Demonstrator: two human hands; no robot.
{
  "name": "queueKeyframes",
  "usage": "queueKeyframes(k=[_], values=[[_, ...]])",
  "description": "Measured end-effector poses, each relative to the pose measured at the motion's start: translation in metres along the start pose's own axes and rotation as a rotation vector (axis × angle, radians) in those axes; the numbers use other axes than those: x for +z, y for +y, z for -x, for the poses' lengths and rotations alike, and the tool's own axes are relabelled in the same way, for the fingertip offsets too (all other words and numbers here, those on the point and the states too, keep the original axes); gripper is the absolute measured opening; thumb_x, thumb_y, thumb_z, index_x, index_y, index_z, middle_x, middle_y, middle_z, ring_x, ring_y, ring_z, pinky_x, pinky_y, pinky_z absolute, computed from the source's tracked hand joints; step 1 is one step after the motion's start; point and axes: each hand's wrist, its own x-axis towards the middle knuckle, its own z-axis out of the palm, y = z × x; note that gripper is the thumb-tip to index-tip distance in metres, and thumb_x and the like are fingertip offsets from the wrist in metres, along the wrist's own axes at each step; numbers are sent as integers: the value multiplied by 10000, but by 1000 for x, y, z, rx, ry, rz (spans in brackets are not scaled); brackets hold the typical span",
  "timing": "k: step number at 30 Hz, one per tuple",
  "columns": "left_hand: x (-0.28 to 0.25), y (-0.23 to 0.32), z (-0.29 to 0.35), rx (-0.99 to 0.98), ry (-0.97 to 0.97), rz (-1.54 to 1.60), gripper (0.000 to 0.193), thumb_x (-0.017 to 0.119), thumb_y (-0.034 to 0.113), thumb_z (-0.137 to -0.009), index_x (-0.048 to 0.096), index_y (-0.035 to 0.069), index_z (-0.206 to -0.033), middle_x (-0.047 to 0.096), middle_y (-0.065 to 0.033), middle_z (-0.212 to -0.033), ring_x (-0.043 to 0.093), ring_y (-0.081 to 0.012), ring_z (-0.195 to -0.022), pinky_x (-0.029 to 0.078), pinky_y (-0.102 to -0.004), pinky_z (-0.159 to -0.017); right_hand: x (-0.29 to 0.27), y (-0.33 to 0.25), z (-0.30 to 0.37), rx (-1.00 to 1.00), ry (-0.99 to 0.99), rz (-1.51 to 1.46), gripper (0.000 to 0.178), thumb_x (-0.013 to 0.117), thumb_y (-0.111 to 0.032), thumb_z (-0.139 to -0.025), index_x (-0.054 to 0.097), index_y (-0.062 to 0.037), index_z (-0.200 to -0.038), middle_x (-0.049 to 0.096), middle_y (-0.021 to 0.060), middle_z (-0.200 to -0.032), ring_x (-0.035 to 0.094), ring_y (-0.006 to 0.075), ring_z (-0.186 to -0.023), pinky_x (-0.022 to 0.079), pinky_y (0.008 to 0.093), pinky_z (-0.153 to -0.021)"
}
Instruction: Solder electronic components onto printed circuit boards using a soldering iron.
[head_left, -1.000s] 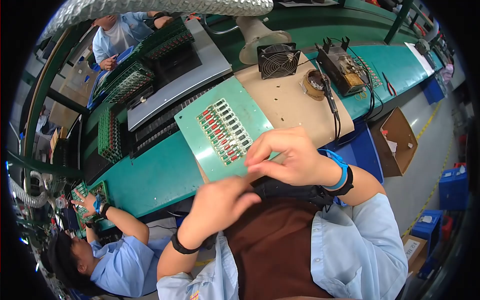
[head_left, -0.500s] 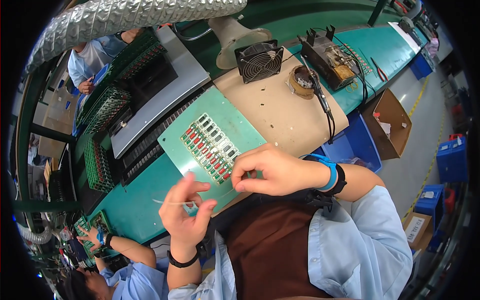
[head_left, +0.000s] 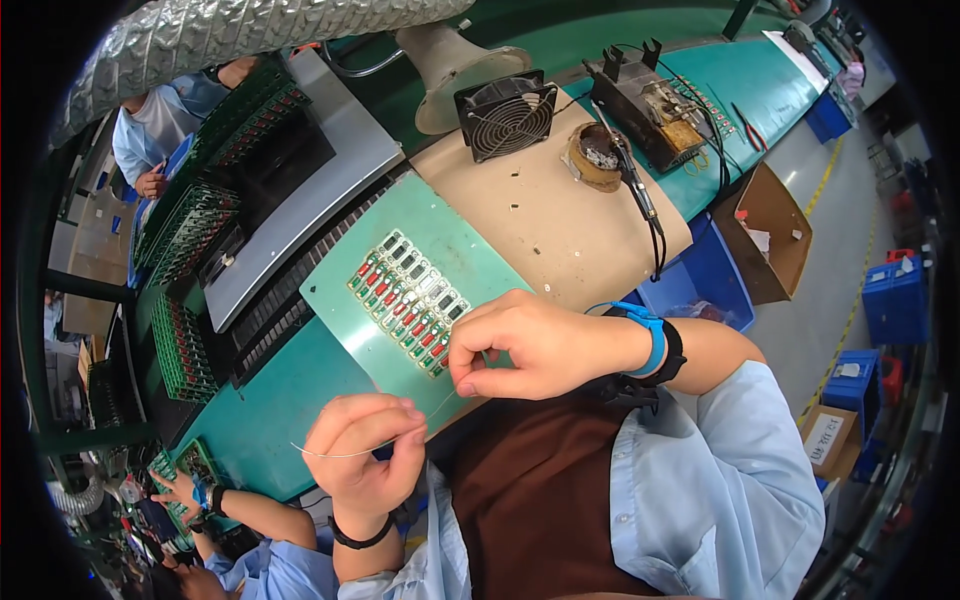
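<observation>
A thin silvery wire (head_left: 318, 454) runs through my left hand (head_left: 362, 450), its loose end sticking out to the left. The fingertips of that hand are pinched on it. My right hand (head_left: 535, 345) is also closed, thumb against the fingers, where the wire's other end meets it. Between the hands the wire is faint. Just beyond them, a panel of small circuit boards (head_left: 405, 300) with red, green and black parts lies on a light green sheet (head_left: 465, 235). My right hand covers the panel's near right corner.
A soldering iron (head_left: 635, 185) rests by a round pot (head_left: 597, 160). Behind are a black fan (head_left: 508, 118) and a duct funnel (head_left: 450, 75). Racked green boards (head_left: 180, 345) stand left, near a co-worker's hand (head_left: 180, 490). A blue bin (head_left: 700, 280) and a cardboard box (head_left: 770, 235) stand right.
My left hand's spread fingers have closed into a pinch on the wire, and the hand has moved slightly down and left. My right hand stays closed, shifted a little left. The view has shifted slightly.
</observation>
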Motion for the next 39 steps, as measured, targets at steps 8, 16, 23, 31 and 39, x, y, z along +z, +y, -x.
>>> queueKeyframes(k=[8, 16, 23, 31, 39], values=[[-6, -8, 2, -78, 125, -10, 95, 773, 15, -785, 721, 45, -859, 715, -120, -857, 676, -199, -724, 527, -294, -636, -10, 4, 12, 2, 21, 41, 51, 753, -65, -927, 705, -49, -937, 728, 43, -894, 699, 203, -807, 546, 333, -701], [-35, -37, 22, -94, 318, 219, 73, 637, 56, -989, 658, 6, -1037, 605, -123, -1028, 479, -97, -683, 363, -218, -577, -31, 28, 45, 249, 204, -216, 82, 692, -152, -1019, 701, -73, -1040, 741, 53, -989, 705, 194, -858, 557, 316, -756], [-39, -40, 31, -211, 228, 49, 96, 670, 40, -967, 641, -17, -1038, 609, -125, -1032, 540, -142, -813, 419, -220, -662, -66, 79, 86, 7, 1067, -1284, 416, 552, -424, -1113, 586, -101, -1374, 627, 142, -1391, 634, 269, -1193, 530, 378, -986], [-51, -40, 35, -189, 231, -21, 114, 664, -36, -955, 645, -29, -1067, 611, -129, -1051, 564, -165, -854, 457, -239, -701, -75, 81, 102, -200, 1157, -1057, 486, 548, -432, -1112, 540, -110, -1476, 591, 144, -1447, 588, 312, -1276, 491, 414, -1041], [-69, -51, 23, -278, 356, -31, 111, 631, -83, -988, 657, -53, -1092, 623, -104, -1092, 570, -127, -894, 453, -221, -750, -82, 47, 108, -238, 965, -343, 554, 650, -382, -1064, 521, -93, -1519, 633, 98, -1316, 569, 205, -1029, 446, 381, -898]])
